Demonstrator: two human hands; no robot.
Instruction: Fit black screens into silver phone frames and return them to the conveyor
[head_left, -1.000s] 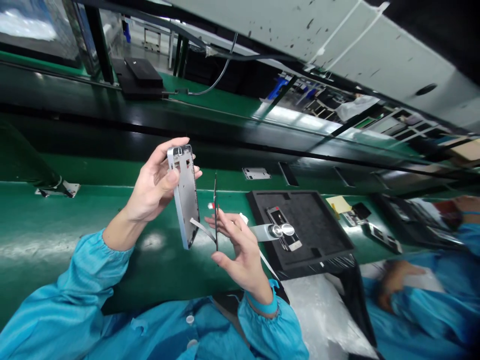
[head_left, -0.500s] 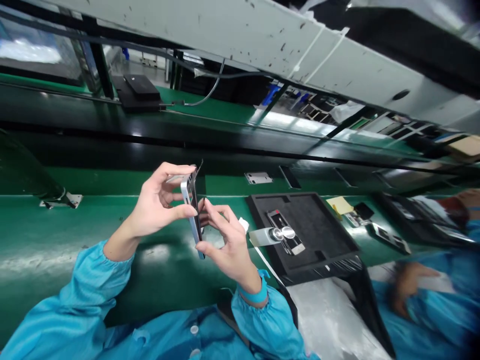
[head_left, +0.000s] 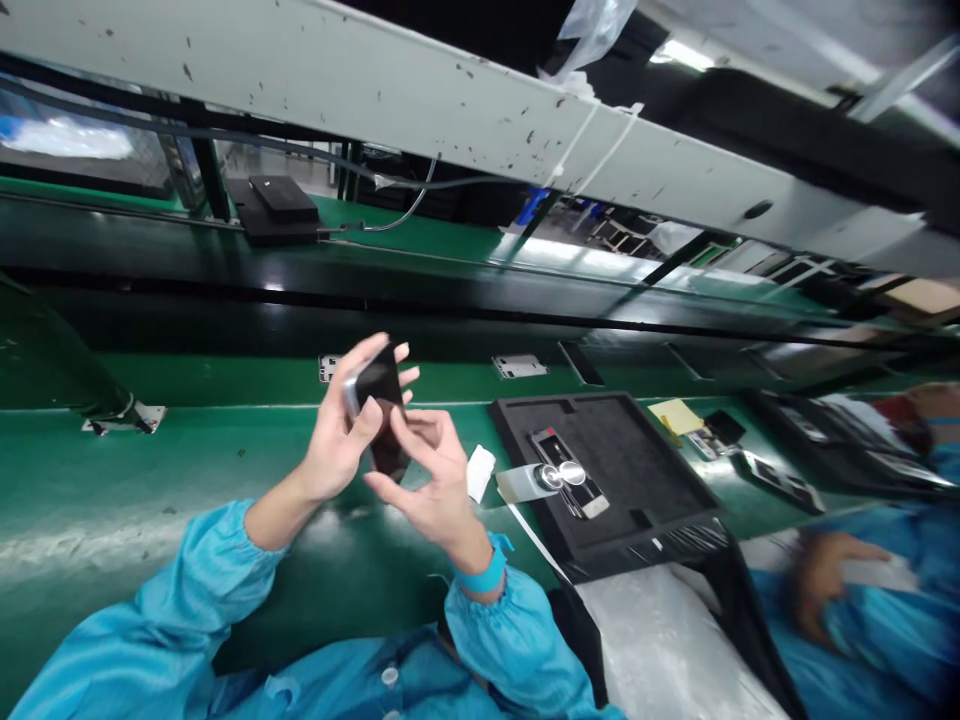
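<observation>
A smartphone (head_left: 381,388) with a dark, glossy face and a silvery edge is held tilted over the green bench. My left hand (head_left: 335,435) wraps its left side, thumb on the dark face and fingertips showing past the far edge. From the right, my right hand (head_left: 435,470) has its fingers and thumb on the phone's lower part. A crumpled white wipe (head_left: 480,472) lies to the right of that hand. Beside it stands a clear bottle with a round metal top (head_left: 551,477), in front of the black foam tray (head_left: 645,470).
A phone part (head_left: 571,490) lies in the tray. Metal plates (head_left: 520,366) rest along the belt behind the bench. Yellow paper (head_left: 679,416) lies right of the tray. A green post (head_left: 82,370) stands at left. A co-worker's hand (head_left: 829,580) is at right.
The phone has turned from nearly edge-on so its dark face shows, and the raised thin piece at its top no longer stands apart. My left thumb now lies across the face. The view has shifted slightly.
</observation>
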